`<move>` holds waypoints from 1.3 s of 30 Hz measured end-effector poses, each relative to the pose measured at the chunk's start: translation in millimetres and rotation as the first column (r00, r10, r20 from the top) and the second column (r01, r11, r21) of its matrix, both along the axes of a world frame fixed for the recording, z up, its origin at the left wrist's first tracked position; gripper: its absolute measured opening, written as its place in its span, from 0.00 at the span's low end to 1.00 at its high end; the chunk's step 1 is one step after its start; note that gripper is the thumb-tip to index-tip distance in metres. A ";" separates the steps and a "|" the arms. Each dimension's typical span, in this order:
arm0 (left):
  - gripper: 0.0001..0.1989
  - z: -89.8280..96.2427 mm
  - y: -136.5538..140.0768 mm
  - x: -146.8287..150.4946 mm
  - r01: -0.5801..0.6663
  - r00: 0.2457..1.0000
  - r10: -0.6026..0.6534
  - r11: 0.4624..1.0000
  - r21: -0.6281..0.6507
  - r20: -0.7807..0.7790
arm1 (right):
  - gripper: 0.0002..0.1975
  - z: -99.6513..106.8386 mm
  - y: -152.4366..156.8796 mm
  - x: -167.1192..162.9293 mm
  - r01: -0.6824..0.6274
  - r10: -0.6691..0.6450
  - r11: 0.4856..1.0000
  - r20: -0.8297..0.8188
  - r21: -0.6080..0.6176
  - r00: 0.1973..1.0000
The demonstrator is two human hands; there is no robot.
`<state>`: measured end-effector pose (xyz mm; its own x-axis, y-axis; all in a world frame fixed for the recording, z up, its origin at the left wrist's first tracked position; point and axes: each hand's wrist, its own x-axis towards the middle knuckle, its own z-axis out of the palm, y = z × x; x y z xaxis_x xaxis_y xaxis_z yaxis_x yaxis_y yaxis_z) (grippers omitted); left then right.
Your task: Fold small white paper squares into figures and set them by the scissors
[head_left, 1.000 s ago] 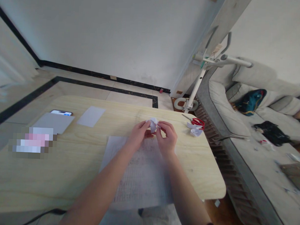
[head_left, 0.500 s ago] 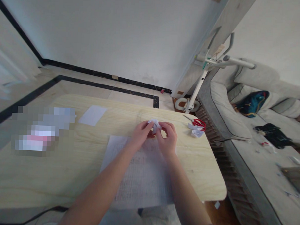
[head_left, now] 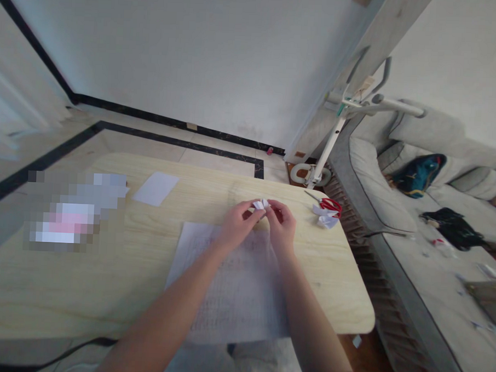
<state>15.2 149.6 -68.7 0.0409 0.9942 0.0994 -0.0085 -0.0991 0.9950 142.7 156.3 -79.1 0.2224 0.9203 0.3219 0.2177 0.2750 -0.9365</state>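
Between my two hands is a small folded piece of white paper (head_left: 261,205), its upper edges fanned apart. My left hand (head_left: 238,223) pinches it from the left with thumb and fingers. On the other side my right hand (head_left: 282,223) grips it the same way, and the fingertips of both hands almost meet. The hands are just above the far edge of a large printed sheet (head_left: 239,295), which lies flat on the wooden table (head_left: 137,269) under my forearms. The fingers partly cover the folded paper.
Red-handled scissors (head_left: 330,206) and white paper scraps (head_left: 325,218) lie to the right. A blank white sheet (head_left: 156,188) is at the far left, near a blurred-out patch. Beyond the right edge are a grey sofa (head_left: 398,214) and white exercise equipment (head_left: 330,143).
The folded paper has turned in my fingers and its layers now fan out at the top. Both hands have shifted slightly to the right and remain closed on it.
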 end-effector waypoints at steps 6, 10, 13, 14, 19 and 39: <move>0.18 -5.3 0.9 -0.6 -0.049 0.988 0.065 0.992 0.114 -0.141 | 0.10 -4.3 2.1 0.6 -0.027 0.024 0.999 -0.075 -0.031 0.997; 0.17 -9.7 1.5 -0.4 -0.041 0.976 0.082 0.980 0.197 -0.202 | 0.10 -7.9 3.4 1.3 -0.043 0.039 0.998 -0.106 -0.035 0.994; 0.17 -10.4 1.2 -0.2 -0.043 0.968 0.097 0.972 0.230 -0.229 | 0.09 -10.2 4.4 2.1 -0.067 0.061 0.997 -0.148 -0.038 0.987; 0.18 -10.5 0.9 -0.2 -0.052 0.968 0.105 0.972 0.228 -0.230 | 0.09 -10.4 4.5 2.2 -0.078 0.070 0.996 -0.163 -0.040 0.984; 0.19 -8.6 -0.5 -0.6 -0.098 0.970 0.139 0.975 0.200 -0.201 | 0.09 -7.0 2.7 0.7 -0.132 0.117 0.990 -0.235 -0.053 0.965; 0.22 -8.1 -0.3 -5.8 0.059 0.884 0.061 0.969 0.239 -0.463 | 0.15 -3.7 -0.3 -4.0 -0.307 0.221 0.932 -0.372 -0.191 0.901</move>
